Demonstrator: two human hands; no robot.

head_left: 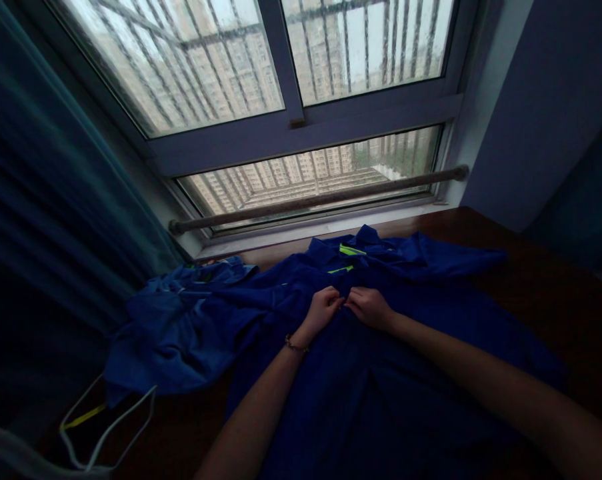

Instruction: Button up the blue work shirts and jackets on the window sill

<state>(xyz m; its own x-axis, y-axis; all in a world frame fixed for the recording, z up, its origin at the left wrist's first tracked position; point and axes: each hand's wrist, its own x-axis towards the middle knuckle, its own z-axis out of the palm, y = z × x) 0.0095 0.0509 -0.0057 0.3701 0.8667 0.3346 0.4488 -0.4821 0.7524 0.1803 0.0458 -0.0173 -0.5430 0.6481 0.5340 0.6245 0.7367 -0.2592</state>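
Observation:
A dark blue shirt [381,373] with neon yellow trim at its collar [349,251] lies spread on a dark wooden table [541,273]. My left hand [323,310], with a thin bracelet at the wrist, and my right hand [369,307] meet just below the collar. Both have their fingers closed, pinching the shirt's front opening. What lies between the fingertips is too small to make out.
More blue clothing [181,327] is bunched at the left of the table. A white clothes hanger [105,420] lies at the lower left. A barred window [291,100] with a rail [321,198] runs behind. A teal curtain [41,200] hangs at the left.

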